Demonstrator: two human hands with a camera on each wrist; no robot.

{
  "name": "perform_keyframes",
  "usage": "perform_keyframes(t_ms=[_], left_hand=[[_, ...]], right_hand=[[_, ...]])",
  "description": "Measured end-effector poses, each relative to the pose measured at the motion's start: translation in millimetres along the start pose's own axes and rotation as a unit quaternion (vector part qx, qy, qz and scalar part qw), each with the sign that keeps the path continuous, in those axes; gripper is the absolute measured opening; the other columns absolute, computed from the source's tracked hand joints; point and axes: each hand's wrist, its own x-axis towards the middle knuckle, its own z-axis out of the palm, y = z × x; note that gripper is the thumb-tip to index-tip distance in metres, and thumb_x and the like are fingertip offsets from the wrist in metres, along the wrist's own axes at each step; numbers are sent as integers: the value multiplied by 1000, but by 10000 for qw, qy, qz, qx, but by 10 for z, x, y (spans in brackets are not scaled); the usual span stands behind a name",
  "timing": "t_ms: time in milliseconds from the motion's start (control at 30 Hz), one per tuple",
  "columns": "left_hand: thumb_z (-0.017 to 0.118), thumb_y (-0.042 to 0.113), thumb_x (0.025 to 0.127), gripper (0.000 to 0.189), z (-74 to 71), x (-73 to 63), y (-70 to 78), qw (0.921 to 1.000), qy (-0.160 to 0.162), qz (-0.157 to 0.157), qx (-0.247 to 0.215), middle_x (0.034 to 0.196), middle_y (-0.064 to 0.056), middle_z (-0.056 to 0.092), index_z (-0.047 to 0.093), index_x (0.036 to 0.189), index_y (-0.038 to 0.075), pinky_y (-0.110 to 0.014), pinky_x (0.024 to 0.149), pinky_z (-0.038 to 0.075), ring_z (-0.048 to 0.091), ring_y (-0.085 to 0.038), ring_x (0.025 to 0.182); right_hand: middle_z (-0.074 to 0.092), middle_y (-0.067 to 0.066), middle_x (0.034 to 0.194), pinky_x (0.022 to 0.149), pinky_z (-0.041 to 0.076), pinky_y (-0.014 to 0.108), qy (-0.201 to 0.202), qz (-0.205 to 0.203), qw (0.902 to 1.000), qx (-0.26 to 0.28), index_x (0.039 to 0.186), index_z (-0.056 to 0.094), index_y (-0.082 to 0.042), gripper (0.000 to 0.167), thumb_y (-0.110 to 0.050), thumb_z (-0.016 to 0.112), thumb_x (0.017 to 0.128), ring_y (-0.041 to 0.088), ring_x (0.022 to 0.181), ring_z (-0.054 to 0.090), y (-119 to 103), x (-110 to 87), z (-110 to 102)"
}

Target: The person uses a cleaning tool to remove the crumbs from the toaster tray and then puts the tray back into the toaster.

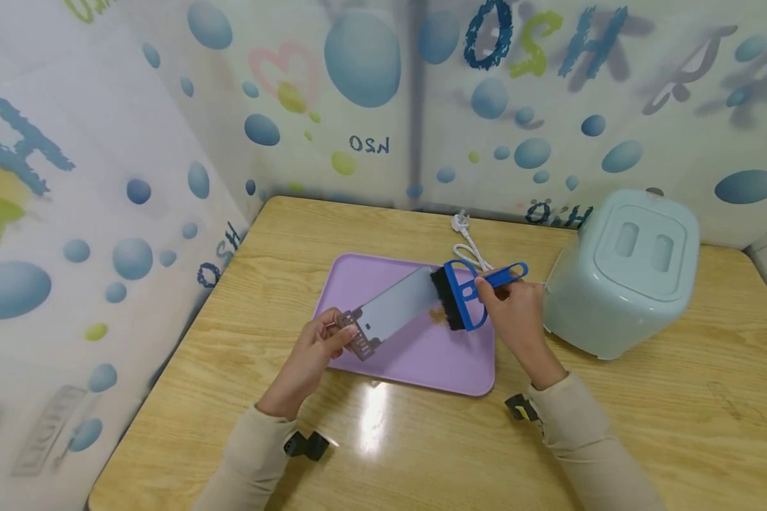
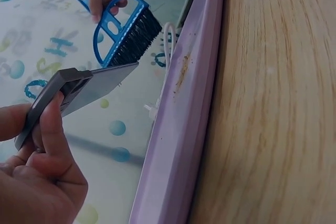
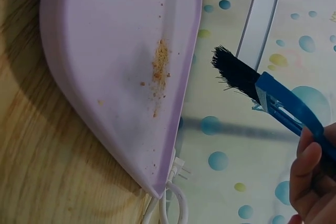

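Observation:
My left hand (image 1: pixel 307 351) grips the dark slotted end of a flat metal crumb tray (image 1: pixel 399 301), fingers beneath and thumb on top. The crumb tray is held tilted over a purple serving tray (image 1: pixel 415 372). In my right hand (image 1: pixel 518 319) is a blue brush (image 2: pixel 116 32), pinched by its handle. Its black bristles (image 1: pixel 446 298) are at the far end of the crumb tray, and in the left wrist view they meet its edge. Brown crumbs (image 3: pixel 160 69) lie in a small heap on the purple tray, with a few specks scattered about.
A mint-green toaster (image 1: pixel 620 284) with a lid on top stands at the right of the wooden table (image 1: pixel 217 355). Behind the purple tray lie a white cord and plug (image 1: pixel 461 222). A wall covering with blue spots (image 1: pixel 361 60) rises along the back and left.

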Motion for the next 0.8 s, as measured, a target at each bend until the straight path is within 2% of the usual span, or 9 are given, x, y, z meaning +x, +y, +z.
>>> perform_keyframes(t_ms=[367, 567, 600, 667, 800], left_hand=[[53, 3, 94, 18, -5, 4, -2, 10000, 77, 21, -45, 68, 13, 63, 47, 79, 12, -22, 62, 35, 57, -6, 64], [53, 3, 94, 18, -4, 1, -4, 9999, 118, 32, -81, 67, 13, 63, 47, 79, 11, -22, 62, 35, 58, -5, 64], [53, 3, 94, 18, -4, -1, -3, 9998, 141, 21, -99, 67, 13, 63, 47, 79, 11, -22, 62, 35, 57, -6, 63], [54, 3, 94, 18, -3, -1, -3, 9998, 172, -6, -123, 67, 12, 63, 46, 79, 11, -22, 62, 35, 57, -6, 63], [54, 3, 94, 20, 0, 4, 2, 9995, 276, -33, -139, 66, 12, 62, 45, 78, 10, -23, 61, 34, 57, -6, 63]], right_hand=[[71, 17, 72, 59, 43, 21, -192, 313, 9991, -192, 95, 71, 4, 22, -16, 63, 92, 29, 66, 67, -23, -20, -20], [71, 19, 71, 77, 40, 35, -254, 356, 9988, -212, 92, 70, 6, 23, -17, 64, 91, 32, 68, 67, -18, -26, -18], [71, 19, 72, 80, 38, 35, -265, 368, 9988, -209, 92, 70, 6, 23, -17, 64, 92, 32, 68, 67, -16, -28, -18], [71, 18, 72, 77, 41, 33, -252, 386, 9987, -236, 91, 70, 6, 23, -17, 64, 92, 31, 68, 67, -17, -34, -16], [71, 16, 72, 64, 43, 19, -220, 399, 9987, -229, 92, 71, 4, 22, -17, 64, 92, 27, 66, 66, -14, -43, -16]])
